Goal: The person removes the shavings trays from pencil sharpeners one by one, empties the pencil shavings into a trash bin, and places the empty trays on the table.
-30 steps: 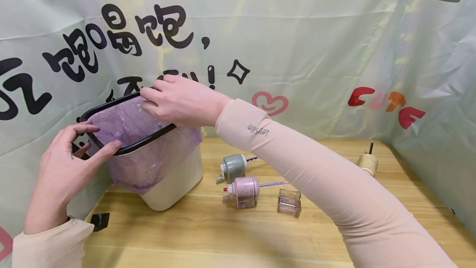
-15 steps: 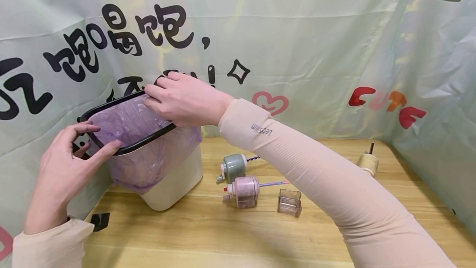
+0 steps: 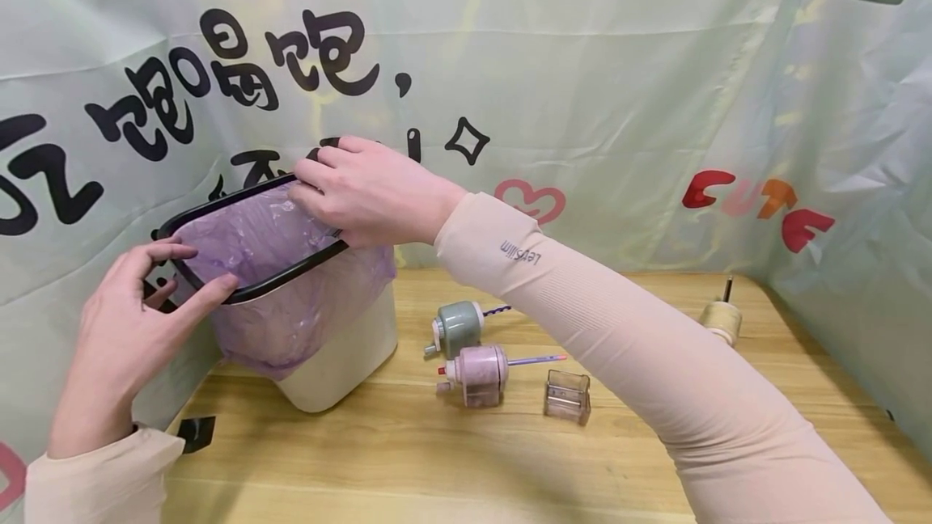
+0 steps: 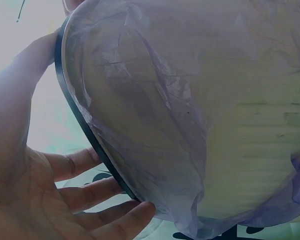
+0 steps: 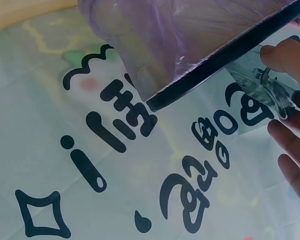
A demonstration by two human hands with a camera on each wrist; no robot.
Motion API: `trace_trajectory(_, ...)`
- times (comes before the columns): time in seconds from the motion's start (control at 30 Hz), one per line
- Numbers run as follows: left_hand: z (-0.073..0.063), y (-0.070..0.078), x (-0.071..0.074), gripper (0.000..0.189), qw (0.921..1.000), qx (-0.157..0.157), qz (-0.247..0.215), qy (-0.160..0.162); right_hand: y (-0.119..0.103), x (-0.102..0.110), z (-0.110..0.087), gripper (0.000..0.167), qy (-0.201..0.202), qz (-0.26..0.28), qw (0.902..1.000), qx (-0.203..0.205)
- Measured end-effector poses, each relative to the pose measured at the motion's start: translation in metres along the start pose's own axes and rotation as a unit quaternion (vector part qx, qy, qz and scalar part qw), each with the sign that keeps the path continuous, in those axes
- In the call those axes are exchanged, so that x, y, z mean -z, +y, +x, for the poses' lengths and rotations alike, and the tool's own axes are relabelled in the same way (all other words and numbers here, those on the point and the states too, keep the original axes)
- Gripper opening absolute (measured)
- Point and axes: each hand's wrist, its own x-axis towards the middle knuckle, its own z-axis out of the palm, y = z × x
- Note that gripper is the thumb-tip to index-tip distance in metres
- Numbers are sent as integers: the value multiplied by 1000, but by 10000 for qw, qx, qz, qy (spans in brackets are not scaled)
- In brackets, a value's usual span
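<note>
A white trash bin [image 3: 349, 346] with a black rim and a purple bag [image 3: 291, 330] stands at the left. My left hand [image 3: 116, 330] holds the bin's near-left end, thumb and fingers spread over the rim; the left wrist view shows its fingertips [image 4: 140, 210] against that rim [image 4: 85, 125]. Above the bin's far right part, my right hand [image 3: 379, 188] points its fingers down. In the right wrist view that hand [image 5: 292, 85] pinches a small clear plastic box [image 5: 270, 92] beside the rim. From the head, the box is hidden behind the hand.
On the table [image 3: 408, 467] lie a green crank sharpener [image 3: 459, 326] and a pink one [image 3: 482, 376], each with a pencil in it. To their right is a small clear sharpener [image 3: 567, 397]. A yellow sharpener [image 3: 721, 320] stands farther right. Printed cloth [image 3: 619, 103] hangs behind.
My right hand has shifted slightly right and up over the bin. The left hand and the bin have stayed in place.
</note>
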Motion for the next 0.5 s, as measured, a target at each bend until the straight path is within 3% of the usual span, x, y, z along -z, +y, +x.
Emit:
trace_trajectory(0.2,0,2,-1,71,10000,8,11,-27,5,4,-3,36,-275,354,9988,-203)
trace_trajectory(0.5,-2,2,0,67,9998,27,-218,15,9,7,-8,46,-485,797,9942,-537)
